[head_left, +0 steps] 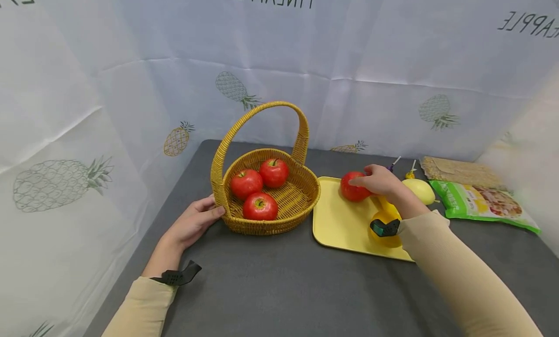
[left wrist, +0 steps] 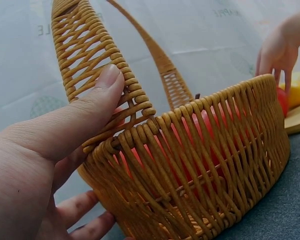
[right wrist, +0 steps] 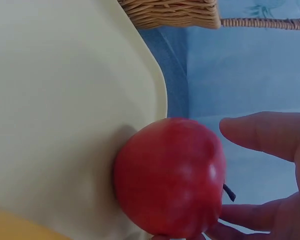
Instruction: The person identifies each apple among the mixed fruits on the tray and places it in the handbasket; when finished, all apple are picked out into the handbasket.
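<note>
your right hand (head_left: 381,180) curls over red apple (head_left: 353,187) at far edge of yellow tray (head_left: 338,223); apple's stem axis tipped sideways, stem pointing toward your palm. your left hand (head_left: 194,222) grips wicker basket (head_left: 301,201) rim, thumb pressed at handle base; three apples inside.

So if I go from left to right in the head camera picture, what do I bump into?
Left hand → basket with three apples → yellow tray → apple under the right hand → green packet.
</note>
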A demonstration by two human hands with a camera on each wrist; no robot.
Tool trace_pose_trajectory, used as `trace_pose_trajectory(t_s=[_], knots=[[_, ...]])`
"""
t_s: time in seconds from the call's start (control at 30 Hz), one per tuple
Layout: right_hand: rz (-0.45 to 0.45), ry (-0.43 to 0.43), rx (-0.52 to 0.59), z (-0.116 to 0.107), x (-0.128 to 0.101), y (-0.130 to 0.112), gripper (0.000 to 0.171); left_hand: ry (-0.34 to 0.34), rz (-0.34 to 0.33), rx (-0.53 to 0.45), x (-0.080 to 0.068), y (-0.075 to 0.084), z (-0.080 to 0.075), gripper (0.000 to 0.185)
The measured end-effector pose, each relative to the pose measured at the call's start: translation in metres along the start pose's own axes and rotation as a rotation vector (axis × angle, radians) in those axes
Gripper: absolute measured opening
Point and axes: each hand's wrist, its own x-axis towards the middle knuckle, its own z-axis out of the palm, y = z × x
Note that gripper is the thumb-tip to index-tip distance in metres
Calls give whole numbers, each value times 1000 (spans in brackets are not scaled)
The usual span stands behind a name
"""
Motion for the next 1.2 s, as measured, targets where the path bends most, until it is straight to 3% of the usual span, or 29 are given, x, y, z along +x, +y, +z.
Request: trace_pose_trajectory(t_s=[0.5,1.2], knots=[[38,-20,19,8,7,-1,103,-4,1,-2,-2,3,-1,36],[9,-37,126,21,9,-4,92,-3,-7,11,-4,1,-2,38]])
